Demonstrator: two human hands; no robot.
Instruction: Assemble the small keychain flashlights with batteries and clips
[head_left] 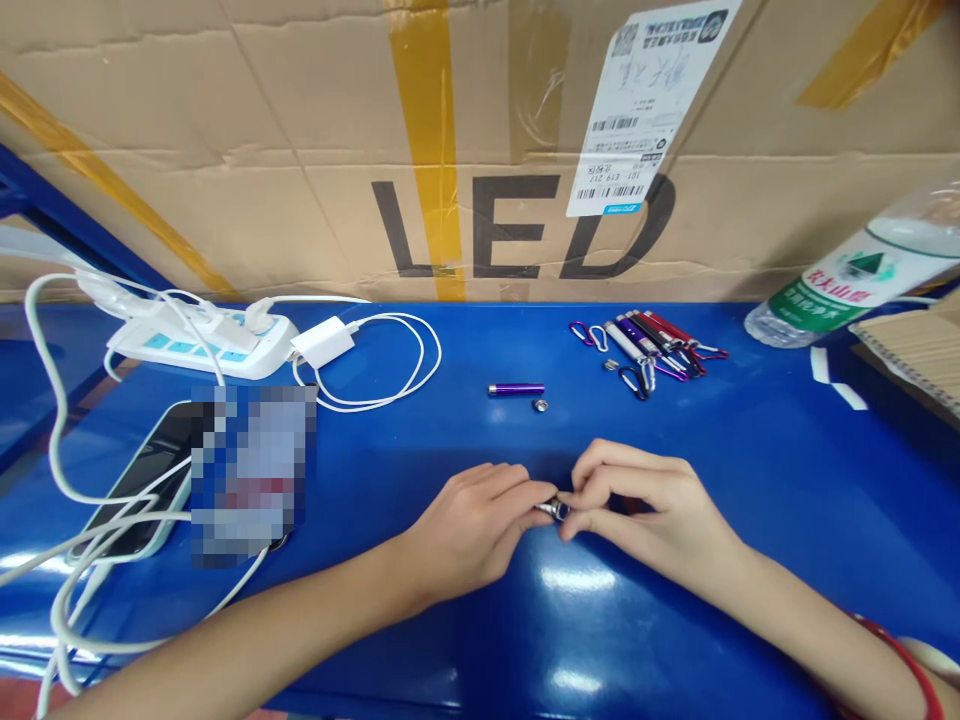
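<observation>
Just in front of me, my left hand (491,520) is closed around a small silver metal cylinder (553,509), its end poking out between the fingers. My right hand (645,500) pinches at that exposed end with thumb and fingertips. Most of the cylinder is hidden in the left hand. Beyond the hands lies a purple penlight tube (517,390) with a silver end, and a small silver cap (540,405) sits beside it. Farther right is a row of several penlights (652,338) in silver, purple, black and red, some with carabiner clips.
A large cardboard box (315,150) walls off the back of the blue table (360,450). On the left are a white power strip (202,340), a charger (324,343), tangled cables and a phone (142,485). A water bottle (840,275) leans at the right.
</observation>
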